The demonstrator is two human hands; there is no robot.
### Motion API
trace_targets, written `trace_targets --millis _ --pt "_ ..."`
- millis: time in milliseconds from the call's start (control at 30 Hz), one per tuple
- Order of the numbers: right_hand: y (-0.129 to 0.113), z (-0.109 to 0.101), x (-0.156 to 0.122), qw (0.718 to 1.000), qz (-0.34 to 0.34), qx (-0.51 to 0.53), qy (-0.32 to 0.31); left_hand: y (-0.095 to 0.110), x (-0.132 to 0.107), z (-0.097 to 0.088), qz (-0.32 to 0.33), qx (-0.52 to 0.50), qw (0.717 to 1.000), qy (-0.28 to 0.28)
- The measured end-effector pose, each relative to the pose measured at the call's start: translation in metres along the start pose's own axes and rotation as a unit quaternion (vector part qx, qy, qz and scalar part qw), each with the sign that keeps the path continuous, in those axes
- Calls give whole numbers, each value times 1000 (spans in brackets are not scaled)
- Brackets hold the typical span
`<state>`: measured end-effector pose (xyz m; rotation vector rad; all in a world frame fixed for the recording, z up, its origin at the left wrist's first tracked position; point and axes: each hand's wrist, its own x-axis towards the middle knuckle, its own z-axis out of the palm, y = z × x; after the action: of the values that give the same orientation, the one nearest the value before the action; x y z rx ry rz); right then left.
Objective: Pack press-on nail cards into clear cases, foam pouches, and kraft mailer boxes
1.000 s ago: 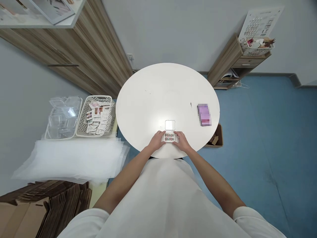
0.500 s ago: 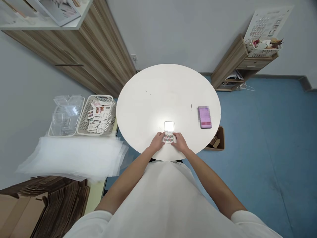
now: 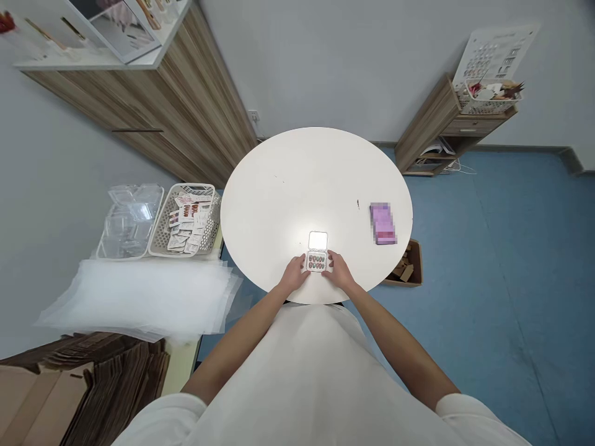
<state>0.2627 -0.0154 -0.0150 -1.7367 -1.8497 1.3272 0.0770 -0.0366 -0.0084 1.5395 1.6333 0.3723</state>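
A small clear-and-white case (image 3: 318, 240) stands on the white oval table (image 3: 279, 204) close to its front edge, with its lid raised and tipped back. Inside the lower half, two rows of press-on nails (image 3: 317, 262) show in reddish and greenish tones. My left hand (image 3: 294, 274) grips the case's left side, thumb at the near corner and fingers along the edge. On the opposite side my right hand (image 3: 340, 271) holds it the same way, thumb at the near right corner.
A pixelated purple object (image 3: 383, 223) lies at the table's right. To the left are a basket of printed packets (image 3: 186, 220), a bin of clear plastic boxes (image 3: 130, 223), white sheets (image 3: 139, 294) and folded cardboard (image 3: 111, 390). A cardboard box (image 3: 416, 266) sits on the floor.
My fingers have shifted slightly along the sides of the case, with their tips a little farther apart from it. The view has tilted a little; the case stays in place.
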Motion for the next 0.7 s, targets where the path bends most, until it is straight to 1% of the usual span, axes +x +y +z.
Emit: trace_targets --millis 100,267,400,533,600,700 --pt "0 0 2 1000 11 -3 -3 2 0 1 -18 -12 1000 10" --pt "-1 2 6 1000 10 -21 18 6 7 3 -32 -16 998 42" --pt "1 2 7 999 25 16 18 5 10 3 -30 -46 997 53" --pt "4 2 8 995 36 87 21 3 7 6 -45 -145 988 42" --pt "3 1 9 991 39 126 19 4 5 8 -65 -212 974 51" --pt "-1 -2 7 980 35 193 19 7 1 8 -95 -285 950 80"
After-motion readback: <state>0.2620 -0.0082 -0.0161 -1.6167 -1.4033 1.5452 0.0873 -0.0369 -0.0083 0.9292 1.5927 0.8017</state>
